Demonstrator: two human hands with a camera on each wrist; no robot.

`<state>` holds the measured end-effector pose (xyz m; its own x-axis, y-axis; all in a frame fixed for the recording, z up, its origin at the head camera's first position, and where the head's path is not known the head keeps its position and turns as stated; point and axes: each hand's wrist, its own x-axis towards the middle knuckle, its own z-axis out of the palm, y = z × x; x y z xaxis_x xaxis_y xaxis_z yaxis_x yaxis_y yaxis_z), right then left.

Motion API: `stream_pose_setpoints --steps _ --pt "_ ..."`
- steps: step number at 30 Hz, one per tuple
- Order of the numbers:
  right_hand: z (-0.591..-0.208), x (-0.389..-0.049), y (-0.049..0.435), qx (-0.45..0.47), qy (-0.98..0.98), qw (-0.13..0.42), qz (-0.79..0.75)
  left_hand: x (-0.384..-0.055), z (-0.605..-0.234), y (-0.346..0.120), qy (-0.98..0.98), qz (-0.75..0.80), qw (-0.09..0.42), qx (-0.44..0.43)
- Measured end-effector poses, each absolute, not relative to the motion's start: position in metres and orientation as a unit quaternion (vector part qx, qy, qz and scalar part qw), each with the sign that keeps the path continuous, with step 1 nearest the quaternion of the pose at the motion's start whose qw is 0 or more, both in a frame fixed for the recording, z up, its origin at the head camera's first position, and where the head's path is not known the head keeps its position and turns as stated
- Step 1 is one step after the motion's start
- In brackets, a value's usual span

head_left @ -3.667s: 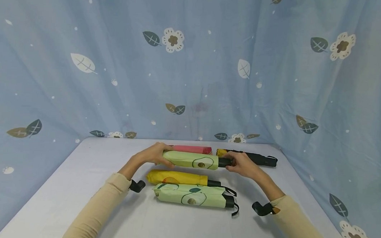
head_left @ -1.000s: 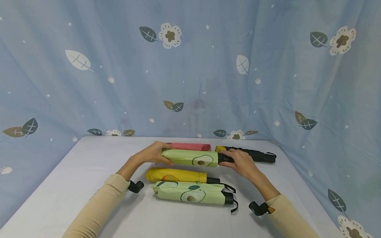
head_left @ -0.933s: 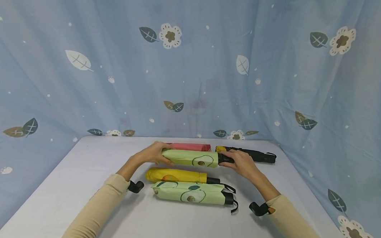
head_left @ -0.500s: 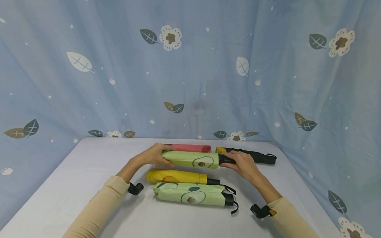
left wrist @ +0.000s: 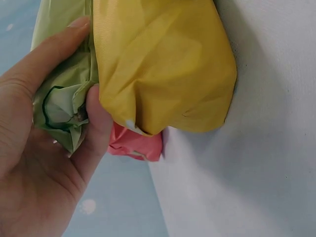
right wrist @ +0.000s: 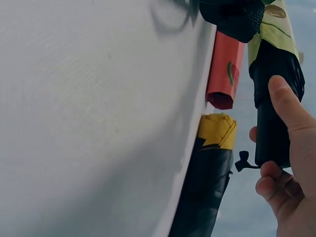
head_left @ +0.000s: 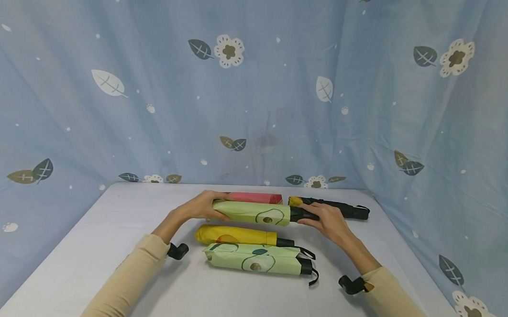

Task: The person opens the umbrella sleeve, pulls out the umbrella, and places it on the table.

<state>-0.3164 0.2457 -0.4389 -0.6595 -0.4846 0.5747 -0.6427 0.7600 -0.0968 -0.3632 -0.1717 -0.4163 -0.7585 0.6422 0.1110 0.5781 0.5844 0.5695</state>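
A folded light-green umbrella with an avocado print point(head_left: 251, 213) is held level above the table between both hands. My left hand point(head_left: 206, 205) grips its left end, thumb along one side and fingers round the other; in the left wrist view that crumpled green end point(left wrist: 61, 111) shows between them. My right hand point(head_left: 330, 223) holds the black handle point(right wrist: 271, 128), thumb on its side and fingertips at its bottom end, where a small strap sticks out. Nearer me lie a folded yellow umbrella point(head_left: 237, 235) and, touching its front, a second avocado-print umbrella point(head_left: 253, 260).
Behind the held umbrella lies a folded pink umbrella point(head_left: 254, 197), partly covered. To its right is a black umbrella with a yellow end point(head_left: 342, 209). All rest on a white-covered table point(head_left: 229, 301). A blue patterned curtain point(head_left: 266, 92) rises at the back and sides.
My right hand has slid right along the handle's end, so more black handle shows past the green fabric. My left hand has shifted slightly left. The umbrellas on the table stay put.
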Motion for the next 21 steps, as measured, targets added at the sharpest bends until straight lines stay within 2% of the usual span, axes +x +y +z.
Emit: stream_pose_setpoints --steps 21 --pt "-0.435 -0.311 0.27 0.296 -0.898 0.285 0.161 -0.359 -0.411 -0.182 0.893 0.305 0.058 0.327"
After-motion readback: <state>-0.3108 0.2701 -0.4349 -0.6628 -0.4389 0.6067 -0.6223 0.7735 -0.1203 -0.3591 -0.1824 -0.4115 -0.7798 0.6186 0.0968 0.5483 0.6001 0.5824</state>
